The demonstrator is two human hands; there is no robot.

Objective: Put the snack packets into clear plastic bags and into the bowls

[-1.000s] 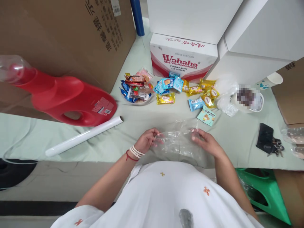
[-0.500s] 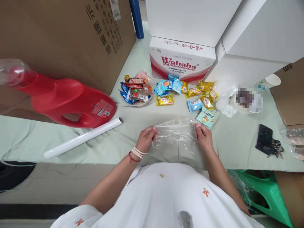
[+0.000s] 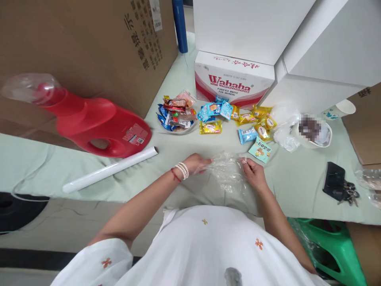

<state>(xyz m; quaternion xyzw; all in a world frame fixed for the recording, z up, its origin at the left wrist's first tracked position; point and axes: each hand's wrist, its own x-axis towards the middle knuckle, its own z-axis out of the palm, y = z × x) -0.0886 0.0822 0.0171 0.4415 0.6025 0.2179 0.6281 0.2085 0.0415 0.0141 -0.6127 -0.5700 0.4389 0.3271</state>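
A crumpled clear plastic bag (image 3: 228, 171) is held above the table between my two hands. My left hand (image 3: 198, 163) is closed at its left edge, some film lying over the fingertips. On the opposite side my right hand (image 3: 253, 171) pinches the bag between thumb and fingers. Beyond it lie several snack packets: yellow ones (image 3: 210, 127), light blue ones (image 3: 214, 109) and a green packet (image 3: 260, 149) close to my right hand. A clear bowl (image 3: 178, 130) filled with mixed wrapped snacks stands to the left of them.
Left are a red jug (image 3: 104, 115), a white roll (image 3: 110, 170) and a large brown carton (image 3: 98, 47). A Wahaba box (image 3: 233, 81) stands behind the snacks. To the right are a white bowl (image 3: 320, 144), a paper cup (image 3: 339, 110), a black pouch (image 3: 333, 180) and keys (image 3: 351, 194).
The bag has bunched up and its stretched edge has slackened. My left hand has shifted right, closer to my right hand, which keeps its pinch. The camera view has moved slightly.
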